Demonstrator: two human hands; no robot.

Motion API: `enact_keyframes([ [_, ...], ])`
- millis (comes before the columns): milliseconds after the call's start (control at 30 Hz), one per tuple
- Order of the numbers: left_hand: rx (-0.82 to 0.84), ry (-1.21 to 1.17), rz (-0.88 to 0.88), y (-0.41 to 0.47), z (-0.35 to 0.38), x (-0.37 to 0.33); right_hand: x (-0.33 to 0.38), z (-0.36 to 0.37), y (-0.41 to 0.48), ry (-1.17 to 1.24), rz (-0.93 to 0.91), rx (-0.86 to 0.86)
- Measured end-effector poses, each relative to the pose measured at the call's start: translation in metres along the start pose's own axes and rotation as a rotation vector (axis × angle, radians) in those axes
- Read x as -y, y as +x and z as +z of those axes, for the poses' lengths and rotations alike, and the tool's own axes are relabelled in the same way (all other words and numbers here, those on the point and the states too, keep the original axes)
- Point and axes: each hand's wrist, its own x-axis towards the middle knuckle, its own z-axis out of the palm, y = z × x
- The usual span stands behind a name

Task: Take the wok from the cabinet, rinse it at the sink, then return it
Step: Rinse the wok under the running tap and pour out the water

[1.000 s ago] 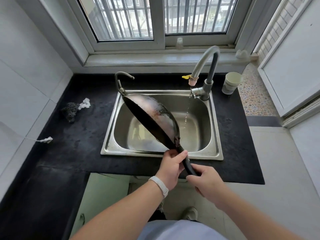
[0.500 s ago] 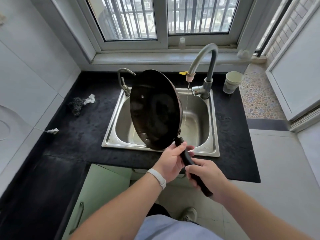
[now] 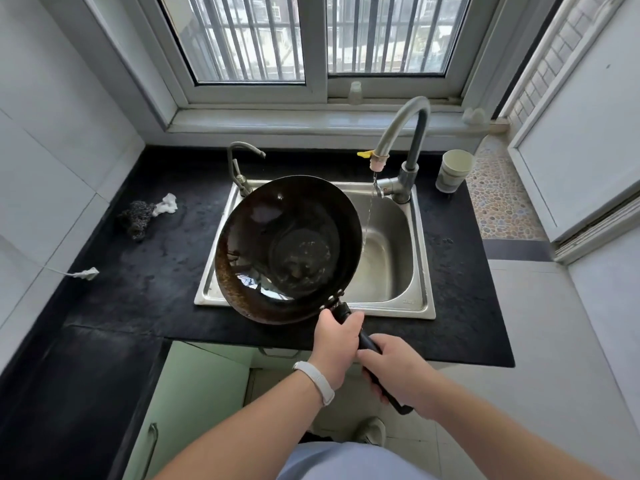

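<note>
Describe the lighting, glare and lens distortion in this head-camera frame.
Head view: daylight from the barred window lights the scene evenly; bright reflections sit on the wet inside of the wok, and the steel sink gleams beside it. The wide lens bows the window frame and walls outward at the edges. Both the left hand and the right hand look sharp, without motion blur.

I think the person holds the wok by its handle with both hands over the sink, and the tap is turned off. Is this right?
Not quite. The tap is on: the head view shows a thin stream of water falling into the sink. The rest holds: the left hand and right hand both grip the handle of the wok over the sink.
</note>
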Motion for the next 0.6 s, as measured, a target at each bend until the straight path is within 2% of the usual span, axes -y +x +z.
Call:
enact_keyframes([
  [133, 0.03, -0.06, -0.016, 0.003, -0.017, -0.002, 0.005, 0.016, 0.004, 0.056, -0.005, -0.013],
  [367, 0.21, -0.312, -0.089, 0.015, -0.045, -0.013, 0.02, 0.047, 0.008, 0.167, -0.042, -0.042],
  [600, 0.11, -0.127, -0.049, 0.023, -0.064, -0.014, 0.028, 0.071, 0.014, 0.145, -0.007, -0.077],
])
